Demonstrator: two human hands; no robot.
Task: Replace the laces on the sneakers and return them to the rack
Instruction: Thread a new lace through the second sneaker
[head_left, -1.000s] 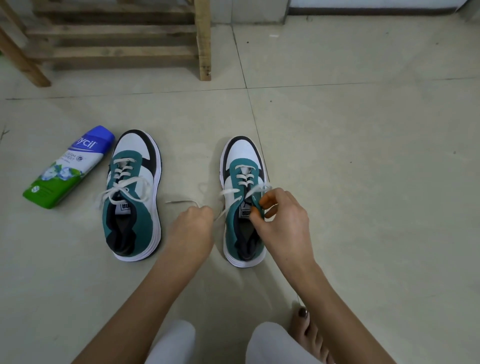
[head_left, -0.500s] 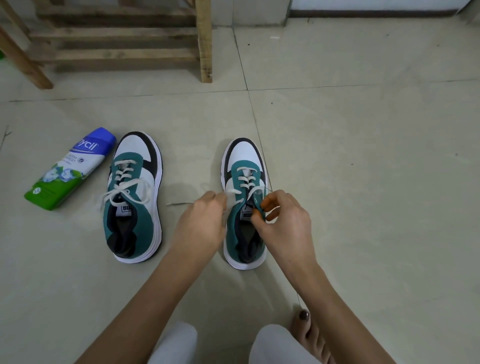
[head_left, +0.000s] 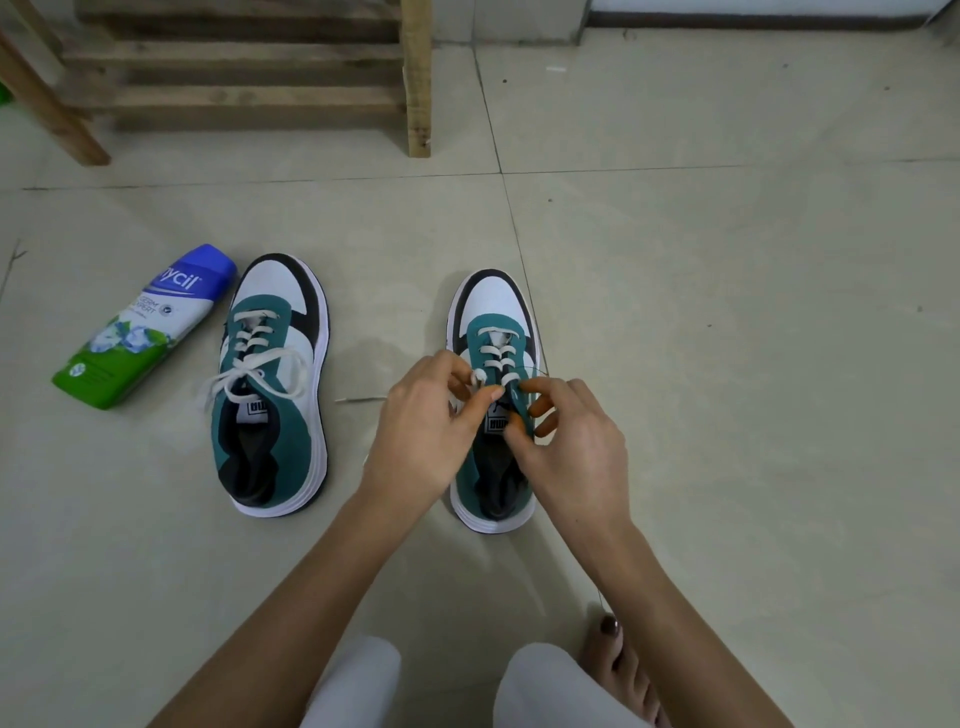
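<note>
1. the left hand (head_left: 421, 423) has come in from beside the sneaker (head_left: 496, 304); it now meets the right hand (head_left: 574, 449) over the tongue, both pinching the white lace (head_left: 490, 352).
2. the bottle (head_left: 140, 332) reads "ycil" and "germ".
3. the sneaker stands on the floor (head_left: 727, 364), lengthwise, toe pointing away toward the rack (head_left: 234, 98).

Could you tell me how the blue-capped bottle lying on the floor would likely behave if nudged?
The bottle lies on its side on smooth tiles, so it would probably slide or roll easily. It looks plastic, so likely light and not fragile. How full it is cannot be told.
</note>
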